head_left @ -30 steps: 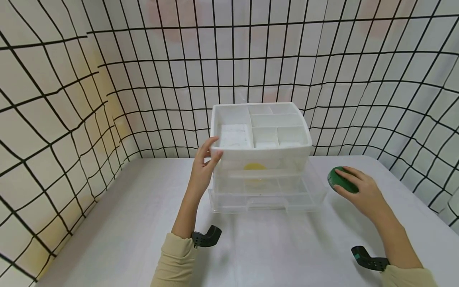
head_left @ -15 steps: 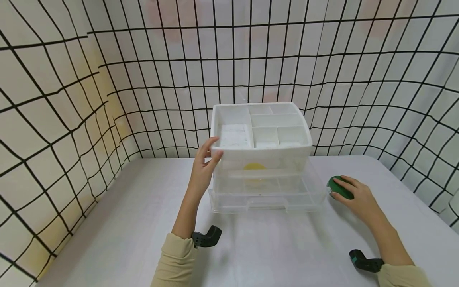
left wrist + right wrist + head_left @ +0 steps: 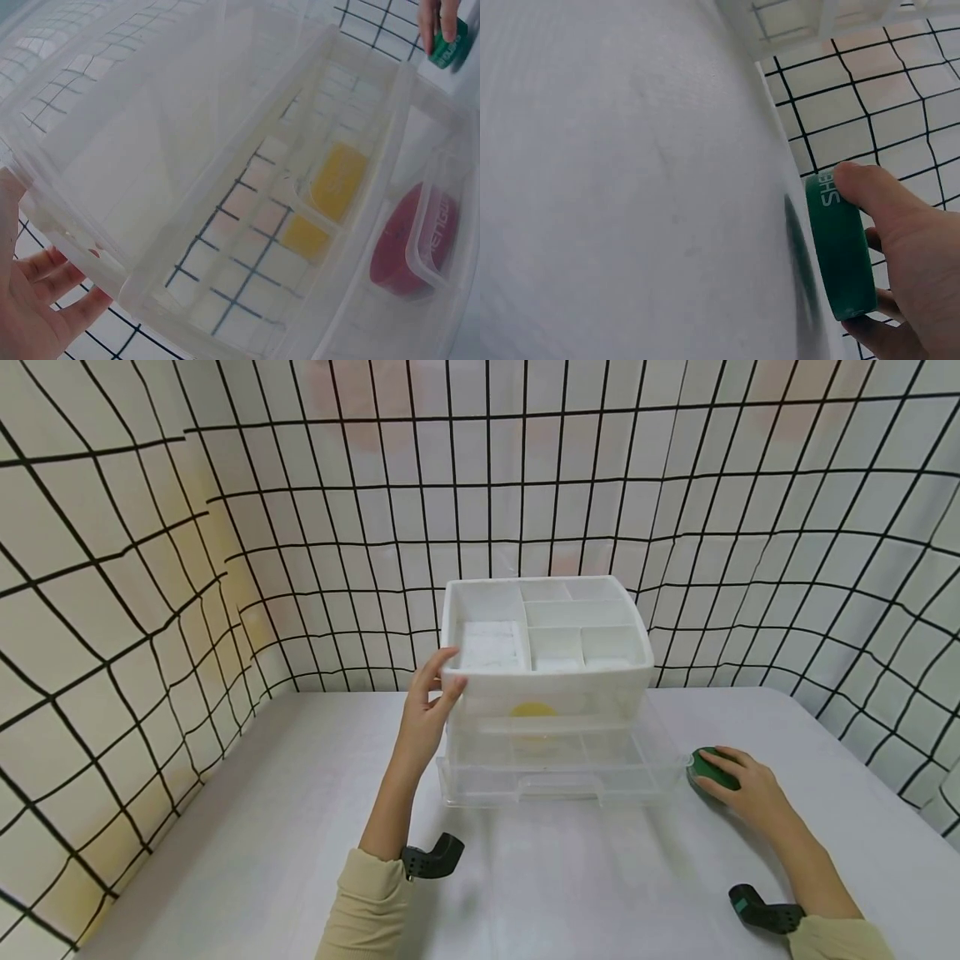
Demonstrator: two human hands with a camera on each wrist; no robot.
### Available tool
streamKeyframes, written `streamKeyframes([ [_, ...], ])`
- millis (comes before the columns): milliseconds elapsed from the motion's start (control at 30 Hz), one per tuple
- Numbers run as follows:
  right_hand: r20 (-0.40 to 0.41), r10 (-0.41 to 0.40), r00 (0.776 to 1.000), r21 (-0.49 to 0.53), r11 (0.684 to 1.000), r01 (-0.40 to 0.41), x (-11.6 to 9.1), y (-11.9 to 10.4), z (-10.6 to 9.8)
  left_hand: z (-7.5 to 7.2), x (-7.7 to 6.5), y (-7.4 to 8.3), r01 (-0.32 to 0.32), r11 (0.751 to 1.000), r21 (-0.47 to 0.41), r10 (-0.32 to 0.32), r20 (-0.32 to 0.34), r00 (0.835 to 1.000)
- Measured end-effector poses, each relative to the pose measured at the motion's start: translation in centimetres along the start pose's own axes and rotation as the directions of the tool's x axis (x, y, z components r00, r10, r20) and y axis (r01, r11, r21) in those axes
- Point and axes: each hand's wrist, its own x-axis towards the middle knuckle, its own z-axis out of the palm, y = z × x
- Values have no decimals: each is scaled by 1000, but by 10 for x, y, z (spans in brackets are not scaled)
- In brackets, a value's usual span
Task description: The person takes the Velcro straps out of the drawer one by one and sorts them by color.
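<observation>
A white organizer [image 3: 547, 675] with clear drawers stands at the middle of the table, its lowest drawer [image 3: 562, 785] pulled out. My left hand [image 3: 422, 718] holds its upper left front corner, thumb on the front and index finger at the side. A yellow round thing [image 3: 339, 180] shows through an upper drawer. In the left wrist view a dark red round thing [image 3: 414, 240], partly lettered, shows behind a clear drawer handle. Right of the organizer, my right hand [image 3: 753, 789] grips a lettered green tape roll [image 3: 840, 251] by its edge, close to the tabletop.
Divided compartments [image 3: 555, 627] form the organizer's top. A white table [image 3: 300, 827] lies beneath everything. White walls with black grid lines [image 3: 525, 485] stand behind and at both sides. A dark wrist camera [image 3: 433, 856] sits on each forearm.
My right hand has moved toward the person and slightly left with the green tape roll, lower in the head view. The left hand and the organizer have stayed in place.
</observation>
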Motion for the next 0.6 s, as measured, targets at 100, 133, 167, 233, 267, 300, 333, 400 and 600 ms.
streamKeyframes([
  [100,16,18,1000,1,1000,-18,-1,4,3,0,-1,1,-2,1000,6,2,3,1000],
  [133,20,23,1000,1,1000,-23,-1,5,4,0,-1,1,-4,1000,8,4,3,1000],
  [167,23,25,999,-3,1000,-25,-2,6,5,0,-1,1,-4,1000,9,4,2,1000],
  [233,26,27,999,-8,1000,-27,-3,7,6,0,-1,1,-3,1000,9,3,3,1000],
  [267,23,25,999,-12,1000,-25,-3,8,7,0,-1,1,0,1000,9,0,3,1000],
  [300,24,23,999,-9,1000,-23,-3,8,8,0,-1,1,1,1000,8,-1,4,1000],
  [333,19,19,1000,-7,1000,-19,-4,9,8,0,-1,1,4,1000,8,-4,4,1000],
  [400,8,13,1000,-4,1000,-13,-4,9,8,0,-1,0,7,1000,8,-7,6,1000],
  [600,-15,17,1000,-6,1000,-17,-4,11,10,0,0,0,10,1000,8,-10,6,1000],
])
